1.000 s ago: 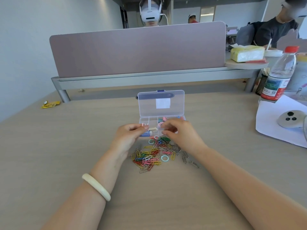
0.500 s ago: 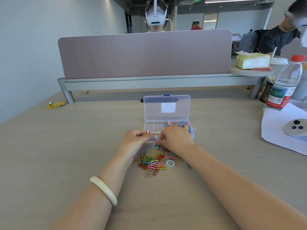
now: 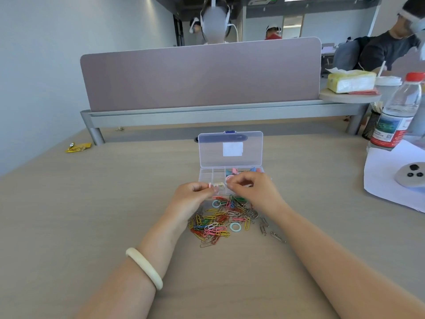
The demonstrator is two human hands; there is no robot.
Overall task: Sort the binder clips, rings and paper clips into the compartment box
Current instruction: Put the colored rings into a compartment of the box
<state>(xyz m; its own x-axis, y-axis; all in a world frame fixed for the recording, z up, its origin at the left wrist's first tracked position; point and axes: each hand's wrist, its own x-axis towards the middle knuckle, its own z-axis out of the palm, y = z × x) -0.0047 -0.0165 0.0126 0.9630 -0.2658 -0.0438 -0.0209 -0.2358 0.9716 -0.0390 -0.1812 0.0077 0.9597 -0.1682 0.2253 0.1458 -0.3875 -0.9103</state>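
A clear compartment box [image 3: 230, 155] stands open mid-table, its lid upright. Coloured binder clips [image 3: 234, 172] lie in its far right compartments. In front of it spreads a heap of coloured paper clips [image 3: 220, 223] with a light blue ring [image 3: 235, 227] and another ring [image 3: 216, 203] among them. My left hand [image 3: 193, 196] pinches a small pink ring [image 3: 210, 185] at the box's near edge. My right hand [image 3: 255, 192] has its fingers curled over the box's near compartments and seems to pinch a pink ring [image 3: 228, 179].
A grey divider panel [image 3: 200, 74] runs along the far edge of the table. A water bottle [image 3: 399, 113], white paper [image 3: 391, 178] with a grey device [image 3: 411, 174] and a tissue pack [image 3: 350, 80] are at the right. A yellow wrapper [image 3: 78, 147] lies far left.
Both hands stay at the box's near edge. The right hand's fingers lifted slightly over the compartments. The camera tilted up a little.
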